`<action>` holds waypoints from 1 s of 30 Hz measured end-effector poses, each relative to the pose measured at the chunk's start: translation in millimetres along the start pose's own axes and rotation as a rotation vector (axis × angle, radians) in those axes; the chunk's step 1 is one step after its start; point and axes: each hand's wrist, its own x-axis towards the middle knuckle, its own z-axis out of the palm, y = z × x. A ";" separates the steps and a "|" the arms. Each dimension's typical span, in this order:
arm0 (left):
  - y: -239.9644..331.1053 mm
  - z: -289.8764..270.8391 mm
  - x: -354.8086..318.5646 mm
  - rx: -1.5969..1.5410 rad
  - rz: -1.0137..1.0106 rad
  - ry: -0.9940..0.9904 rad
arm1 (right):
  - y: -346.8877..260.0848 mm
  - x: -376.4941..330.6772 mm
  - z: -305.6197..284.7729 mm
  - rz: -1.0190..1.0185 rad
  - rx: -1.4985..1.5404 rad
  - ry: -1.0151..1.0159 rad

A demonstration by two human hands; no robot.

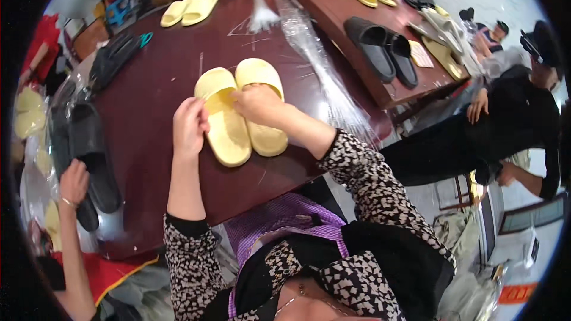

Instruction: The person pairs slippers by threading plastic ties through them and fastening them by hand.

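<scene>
A pair of pale yellow slippers lies side by side on the dark red table [154, 89], soles down: the left slipper [229, 139] and the right slipper [269, 139]. My left hand [190, 126] is at the outer side of the left slipper, its fingers curled together. Across the right slipper comes my right hand [260, 104], fingers bent and pinched at the inner edge of the left slipper's strap. Whatever lies between the fingertips of either hand is too small or hidden to make out.
Clear plastic strands [321, 71] run down the table's right side. Another yellow pair [191, 10] lies at the far side, near a co-worker's hands. Black slippers [95, 160] lie at left beside another person's hand [74, 183]. A second table [321, 9] at right holds more slippers.
</scene>
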 end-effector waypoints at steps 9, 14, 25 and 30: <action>-0.2 -7.8 1.8 -0.235 -0.001 -0.149 | 33.6 -12.2 -31.2 -0.021 -0.218 0.245; -1.1 -5.1 1.3 -0.217 -0.033 -0.175 | 92.0 -36.4 -88.8 -0.009 -0.243 0.325; -3.2 -1.5 -4.5 -0.123 -0.135 -0.166 | 288.0 -27.2 -263.5 0.511 -0.395 0.176; -5.2 -2.2 -4.4 -0.151 -0.117 -0.187 | 303.0 -59.4 -253.3 0.494 -0.511 0.385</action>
